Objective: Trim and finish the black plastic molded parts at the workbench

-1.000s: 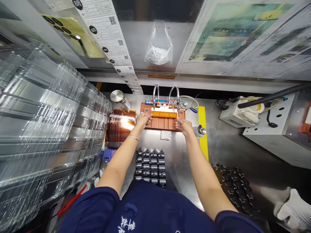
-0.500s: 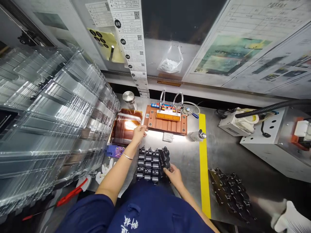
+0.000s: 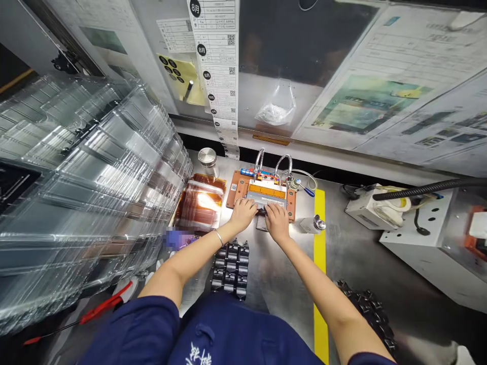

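The left hand [image 3: 244, 215] and the right hand [image 3: 277, 222] lie close side by side, fingers bent over the near edge of a grey bar [image 3: 266, 201]. Whether they pinch it or merely press cannot be told, as the undersides of the fingers are hidden. The bar lies across the copper-coloured fixture [image 3: 232, 198], just in front of the orange strip [image 3: 267, 191]. Even pressure from both hands would suit it best, since a heavier push on one side could skew the bar. Its long edge is best lined up with the strip, with the fingers clear of the metal hoses [image 3: 291, 165] behind. The black parts [image 3: 231, 266] on the bench [image 3: 274, 276] sit near the left forearm, so that elbow needs care.
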{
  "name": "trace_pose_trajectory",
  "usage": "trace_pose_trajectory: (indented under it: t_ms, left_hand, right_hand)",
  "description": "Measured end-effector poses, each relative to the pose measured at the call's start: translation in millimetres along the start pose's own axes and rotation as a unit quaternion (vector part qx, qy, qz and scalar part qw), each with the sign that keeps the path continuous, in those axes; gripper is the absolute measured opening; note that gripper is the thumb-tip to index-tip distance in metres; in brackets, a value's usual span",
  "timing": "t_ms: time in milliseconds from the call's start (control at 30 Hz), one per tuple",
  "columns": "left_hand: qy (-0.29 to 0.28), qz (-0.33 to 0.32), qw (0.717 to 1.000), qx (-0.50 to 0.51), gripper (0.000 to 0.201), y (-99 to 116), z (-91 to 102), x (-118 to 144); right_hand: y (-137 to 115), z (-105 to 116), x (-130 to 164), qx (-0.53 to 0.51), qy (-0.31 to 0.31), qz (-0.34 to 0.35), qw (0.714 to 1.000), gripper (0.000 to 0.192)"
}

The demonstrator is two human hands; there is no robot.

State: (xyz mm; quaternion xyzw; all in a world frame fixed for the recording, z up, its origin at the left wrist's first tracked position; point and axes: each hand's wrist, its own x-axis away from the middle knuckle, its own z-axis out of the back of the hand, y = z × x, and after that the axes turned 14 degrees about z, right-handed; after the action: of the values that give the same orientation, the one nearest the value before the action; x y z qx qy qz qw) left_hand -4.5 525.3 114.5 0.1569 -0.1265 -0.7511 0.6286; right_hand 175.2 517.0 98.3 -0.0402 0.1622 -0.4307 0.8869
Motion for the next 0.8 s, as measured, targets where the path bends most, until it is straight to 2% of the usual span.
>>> trace_pose_trajectory:
  t_ms: [100,133,200,300,400,467,600,667,733,800]
  left_hand:
    - [-0.015,-0.028,0.998,-0.051,0.025,-12,-13.6,-26]
    - [-0.018,-0.033,0.998,-0.058,0.028,-16,-16.3,-33]
    - [-0.029,-0.04,0.997,-0.065,0.035,-23,-20.2,-43]
    - [-0.05,-0.045,0.996,-0.062,0.039,-28,-23.6,-47]
    - [-0.054,-0.04,0.997,-0.047,0.04,-28,-25.1,-45]
    - [-0.053,-0.037,0.997,-0.034,0.039,-27,-24.5,-44]
    - [-0.058,-0.023,0.998,0.005,0.032,-27,-19.0,-46]
    - [-0.057,-0.004,0.997,0.048,0.029,-27,-15.1,-47]
    - [-0.033,0.06,0.993,0.092,0.029,-26,-11.9,-48]
    - [-0.006,0.164,0.979,0.119,0.031,-24,-9.6,-51]
  right_hand:
    - [31,2,2,-0.026,0.004,0.009,1.0,0.035]
    - [45,7,1,-0.025,0.007,-0.014,1.0,0.036]
    - [75,21,-1,0.014,0.004,-0.104,0.994,0.04]
    - [114,40,-5,0.082,-0.069,-0.243,0.964,0.044]
    - [140,54,-12,0.075,-0.131,-0.29,0.945,0.038]
    - [152,62,-19,0.062,-0.129,-0.301,0.943,0.032]
    - [172,76,-36,0.046,-0.087,-0.345,0.933,0.025]
    - [173,76,-42,0.034,-0.05,-0.379,0.923,0.027]
    - [163,67,-44,0.001,-0.011,-0.402,0.916,0.029]
    - [140,51,-42,-0.069,0.016,-0.396,0.915,0.029]
